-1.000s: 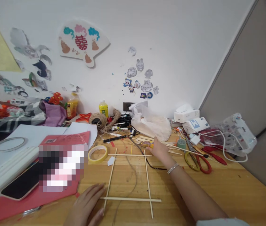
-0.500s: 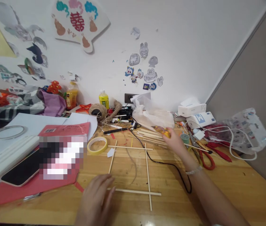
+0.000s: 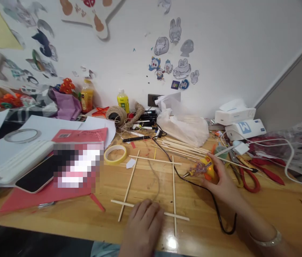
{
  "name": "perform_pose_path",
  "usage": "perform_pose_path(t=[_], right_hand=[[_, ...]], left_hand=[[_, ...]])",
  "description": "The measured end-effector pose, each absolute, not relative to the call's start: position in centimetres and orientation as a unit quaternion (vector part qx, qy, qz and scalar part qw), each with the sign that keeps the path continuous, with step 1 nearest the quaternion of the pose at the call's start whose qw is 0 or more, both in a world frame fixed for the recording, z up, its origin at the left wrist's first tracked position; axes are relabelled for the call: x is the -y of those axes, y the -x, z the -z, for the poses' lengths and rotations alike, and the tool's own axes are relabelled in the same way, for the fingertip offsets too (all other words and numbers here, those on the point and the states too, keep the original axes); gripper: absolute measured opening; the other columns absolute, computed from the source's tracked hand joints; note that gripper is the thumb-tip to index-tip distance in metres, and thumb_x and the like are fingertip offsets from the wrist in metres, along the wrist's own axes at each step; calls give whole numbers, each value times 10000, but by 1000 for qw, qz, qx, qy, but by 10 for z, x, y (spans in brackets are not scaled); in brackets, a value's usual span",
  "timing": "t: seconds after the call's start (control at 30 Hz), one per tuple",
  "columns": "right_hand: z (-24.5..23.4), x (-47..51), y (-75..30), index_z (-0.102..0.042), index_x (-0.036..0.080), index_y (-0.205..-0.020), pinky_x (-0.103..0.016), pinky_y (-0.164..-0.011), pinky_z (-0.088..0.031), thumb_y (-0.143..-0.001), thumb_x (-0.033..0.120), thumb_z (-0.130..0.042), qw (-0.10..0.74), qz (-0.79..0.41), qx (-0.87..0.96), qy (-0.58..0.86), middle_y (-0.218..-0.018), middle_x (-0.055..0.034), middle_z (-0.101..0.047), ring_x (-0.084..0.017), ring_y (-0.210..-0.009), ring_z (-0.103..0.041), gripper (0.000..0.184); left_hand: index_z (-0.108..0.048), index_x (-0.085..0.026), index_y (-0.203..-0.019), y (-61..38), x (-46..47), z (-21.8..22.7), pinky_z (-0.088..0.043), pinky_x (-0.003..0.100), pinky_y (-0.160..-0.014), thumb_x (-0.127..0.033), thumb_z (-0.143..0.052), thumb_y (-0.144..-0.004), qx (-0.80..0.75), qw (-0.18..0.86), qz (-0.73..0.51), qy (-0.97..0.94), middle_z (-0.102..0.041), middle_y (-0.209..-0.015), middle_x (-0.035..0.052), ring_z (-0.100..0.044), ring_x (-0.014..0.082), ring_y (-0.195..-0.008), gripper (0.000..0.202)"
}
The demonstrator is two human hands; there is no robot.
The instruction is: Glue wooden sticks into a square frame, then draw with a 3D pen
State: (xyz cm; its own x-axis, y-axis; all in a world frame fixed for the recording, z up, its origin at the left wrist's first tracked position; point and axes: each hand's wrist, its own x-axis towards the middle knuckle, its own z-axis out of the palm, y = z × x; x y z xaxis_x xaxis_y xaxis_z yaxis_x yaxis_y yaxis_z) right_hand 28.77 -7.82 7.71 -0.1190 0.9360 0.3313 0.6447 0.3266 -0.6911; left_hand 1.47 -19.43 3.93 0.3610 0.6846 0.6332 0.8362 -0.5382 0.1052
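My right hand point(image 3: 224, 184) is wrapped around a yellow and orange hot glue gun point(image 3: 205, 169), its metal nozzle pointing left above the table. The front wooden stick point(image 3: 176, 215) lies under my left hand point(image 3: 143, 225), whose fingers are bent over its middle; their tips are partly hidden. This stick crosses a left stick point(image 3: 129, 185) and a right stick point(image 3: 174, 192), and a back stick point(image 3: 154, 160) crosses both at the far side. Together they outline a square on the wooden table. The gun's black cord point(image 3: 216, 205) curves around beside my right hand.
Behind the square lie more wooden sticks point(image 3: 185, 147) and a plastic bag point(image 3: 183, 128). Yellow tape point(image 3: 115, 155), a phone point(image 3: 37, 175) and red paper point(image 3: 44, 200) are on the left. Red-handled scissors point(image 3: 249, 180) and a white cable point(image 3: 287, 157) are on the right.
My right hand has brought the glue gun from beside the stick pile nearer to the square's right side. My left hand has moved right, from the front left corner to the front stick's middle. The view has shifted.
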Motion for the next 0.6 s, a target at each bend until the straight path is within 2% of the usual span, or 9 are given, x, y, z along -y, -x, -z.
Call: perform_pose_path(t=[0.2,0.33,0.43,0.6], right_hand=[[-91,97,-291,-362,239,-1342,-424,-900,-467,-746,312,-595,355,-69,755,547,-1300,-109,-507,-289,-1128,-540,644],[-84,114,-293,-390,231,-1319,-379,-755,-528,-739,262,-535,352,7,777,522,-1121,-100,-624,-267,-915,-648,599],[-70,124,-294,-376,222,-1321,-365,-663,-541,-745,239,-514,351,42,794,494,-990,-92,-669,-254,-771,-675,592],[-54,128,-295,-362,224,-1321,-369,-647,-552,-772,239,-520,344,77,810,468,-987,-95,-684,-260,-774,-686,571]], left_hand=[[-622,-207,-1007,-17,189,-30,-457,357,-841,-163,-530,-865,451,110,314,828,-721,-938,40,-628,203,-926,175],[-621,-203,-1025,-16,188,-31,-462,358,-828,-163,-542,-857,454,109,303,831,-716,-933,38,-621,205,-909,190],[-629,-204,-1008,-16,187,-33,-472,356,-817,-182,-502,-882,455,108,286,837,-708,-951,50,-607,209,-932,180],[-633,-204,-933,-19,185,-34,-492,359,-783,-180,-450,-898,461,105,305,827,-704,-917,59,-609,209,-897,188]])
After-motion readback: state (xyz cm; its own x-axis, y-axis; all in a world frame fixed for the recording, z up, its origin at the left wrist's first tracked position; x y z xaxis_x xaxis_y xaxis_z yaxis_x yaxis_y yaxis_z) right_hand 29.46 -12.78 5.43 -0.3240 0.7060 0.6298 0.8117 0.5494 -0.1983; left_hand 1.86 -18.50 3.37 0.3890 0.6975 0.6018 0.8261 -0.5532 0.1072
